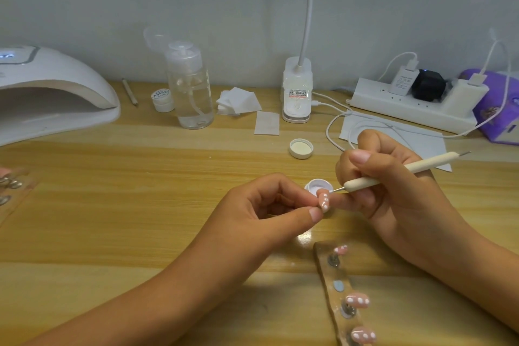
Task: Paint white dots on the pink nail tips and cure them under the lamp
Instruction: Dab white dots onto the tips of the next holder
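Observation:
My left hand (pixel 269 205) pinches a pink nail tip (pixel 324 201) that bears three white dots. My right hand (pixel 393 182) grips a white dotting pen (pixel 398 174); its metal point sits just right of the tip's upper end. Right behind the tip stands a small open jar of white paint (pixel 318 185). A clear holder strip (pixel 337 289) lies at the front right with three dotted pink tips (pixel 358 300) on its stands. The white curing lamp (pixel 53 93) stands at the far left.
The jar's lid (pixel 301 148) lies behind my hands. Further back are a clear pump bottle (pixel 191 87), a small white pot (pixel 162 100), cotton pads (pixel 238 100), a desk lamp base (pixel 297 93) and a power strip (pixel 412 104) with cables.

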`<state>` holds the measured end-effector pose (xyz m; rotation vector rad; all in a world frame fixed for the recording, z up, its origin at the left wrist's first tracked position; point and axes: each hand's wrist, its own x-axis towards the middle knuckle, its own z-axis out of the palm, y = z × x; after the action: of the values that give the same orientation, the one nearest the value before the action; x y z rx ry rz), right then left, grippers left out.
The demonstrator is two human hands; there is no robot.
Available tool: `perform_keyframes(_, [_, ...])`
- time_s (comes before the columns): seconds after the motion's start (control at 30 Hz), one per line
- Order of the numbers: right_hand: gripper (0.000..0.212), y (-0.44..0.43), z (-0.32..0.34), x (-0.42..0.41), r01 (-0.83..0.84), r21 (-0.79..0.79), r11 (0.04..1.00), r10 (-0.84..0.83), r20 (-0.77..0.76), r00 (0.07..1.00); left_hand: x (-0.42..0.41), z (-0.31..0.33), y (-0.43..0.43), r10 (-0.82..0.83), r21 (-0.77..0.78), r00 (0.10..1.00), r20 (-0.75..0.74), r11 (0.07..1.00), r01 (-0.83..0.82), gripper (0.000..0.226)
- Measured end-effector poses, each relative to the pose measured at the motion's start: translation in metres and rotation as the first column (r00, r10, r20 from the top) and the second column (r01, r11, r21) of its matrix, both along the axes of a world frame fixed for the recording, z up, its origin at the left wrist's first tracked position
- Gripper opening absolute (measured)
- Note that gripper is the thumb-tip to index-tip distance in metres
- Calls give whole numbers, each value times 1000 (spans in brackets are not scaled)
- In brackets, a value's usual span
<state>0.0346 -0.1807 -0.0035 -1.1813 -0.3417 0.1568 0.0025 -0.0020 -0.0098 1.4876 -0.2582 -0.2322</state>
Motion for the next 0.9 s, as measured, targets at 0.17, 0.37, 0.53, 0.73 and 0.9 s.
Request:
perform_keyframes(0.17, [21,0,0,-1,-40,-25,999,41,35,999,0,1,1,-4,-1,1000,-5,1000,4,8])
perform_keyframes(0.37, [20,0,-1,-1,-52,-37,998,53,41,998,-1,0,1,-7,-11,1000,-11,1000,7,6])
perform_keyframes(0.53, [19,-1,-2,0,-51,-49,998,53,38,998,0,1,1,-4,-6,1000,-10,1000,4,6])
perform_keyframes(0.73, [20,-1,-2,-1,-38,-58,998,42,55,998,-1,2,1,-10,-13,1000,-16,1000,10,9])
perform_keyframes(0.9, [20,0,-3,-1,-44,-61,997,47,58,997,-1,2,1,-9,-12,1000,-16,1000,9,10])
